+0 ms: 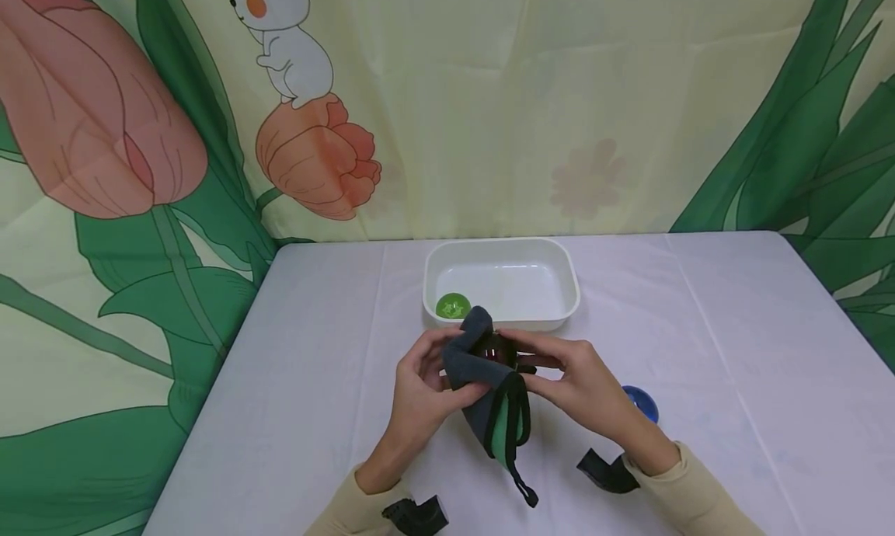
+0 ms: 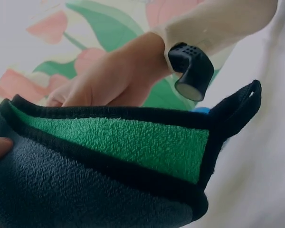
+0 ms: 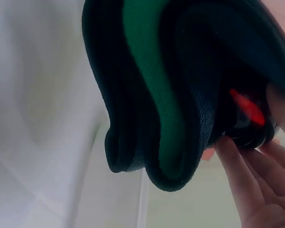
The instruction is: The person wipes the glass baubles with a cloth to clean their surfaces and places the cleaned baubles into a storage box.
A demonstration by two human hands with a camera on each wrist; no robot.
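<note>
A dark grey-blue cloth (image 1: pixel 482 369) with a green side (image 2: pixel 133 142), black edging and a hanging loop (image 2: pixel 237 107) is folded between the hands, above the white table. My left hand (image 1: pixel 433 384) grips it, thumb on the near side and fingers behind. Partly wrapped in the cloth is a glossy dark round object (image 1: pixel 498 349); a red patch shows on it in the right wrist view, and its kind I cannot tell. My right hand (image 1: pixel 576 381) holds that object between thumb and fingers, from the right.
Beyond the hands stands a white rectangular basin (image 1: pixel 569 299) with a green round item (image 1: pixel 453 306) in its near left corner. A blue round item (image 1: pixel 642 402) lies on the table (image 1: pixel 755 349), partly behind the right forearm. A printed curtain (image 1: pixel 489 93) hangs behind the table.
</note>
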